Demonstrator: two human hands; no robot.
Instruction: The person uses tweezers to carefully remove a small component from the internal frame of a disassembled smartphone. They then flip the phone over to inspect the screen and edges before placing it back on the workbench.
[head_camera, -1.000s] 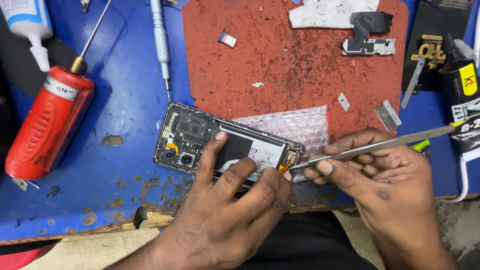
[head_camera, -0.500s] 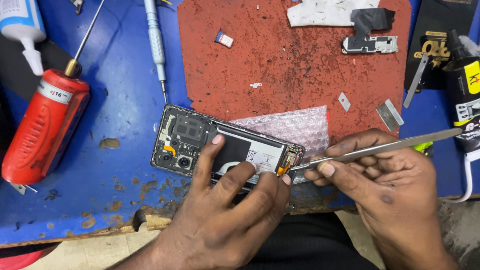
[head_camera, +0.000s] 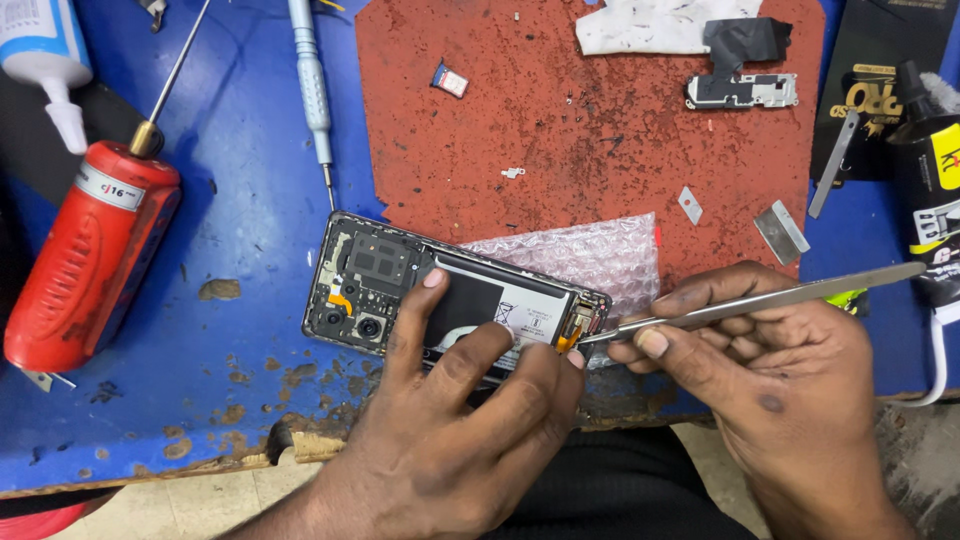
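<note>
Opened black smartphone with its back cover off (head_camera: 400, 290) lies flat near the front edge of the worn blue table (head_camera: 250, 200), camera end to the left, its right end over a clear sheet of bubble wrap (head_camera: 590, 255). Battery and boards exposed.

Left hand (head_camera: 460, 420) presses down on the phone: index finger stretched across the middle of the battery, other fingers lying along the near edge. Grip flat and spread, not closed round anything, just pinning the phone.

Right hand (head_camera: 770, 370) has its grip clamped on long silver metal tweezers (head_camera: 760, 300), pinched between thumb and forefinger. Tweezer tip touches the phone's right end, at a small orange flex connector (head_camera: 572, 335). Whether the tip holds anything: cannot tell.

Around it:
- Rust-red rubber work mat (head_camera: 560, 120) behind the phone, carrying a small card tray (head_camera: 450, 80), a grey metal bracket part (head_camera: 742, 92), a white cloth scrap (head_camera: 650, 25) and two small metal plates (head_camera: 780, 232).
- Slim silver-blue precision screwdriver (head_camera: 312, 90) left of the mat, tip pointing towards the phone.
- Red cylindrical bottle with a long needle nozzle (head_camera: 85, 260) far left, well apart from the phone.
- White squeeze bottle (head_camera: 45, 60) in the top left corner.
</note>
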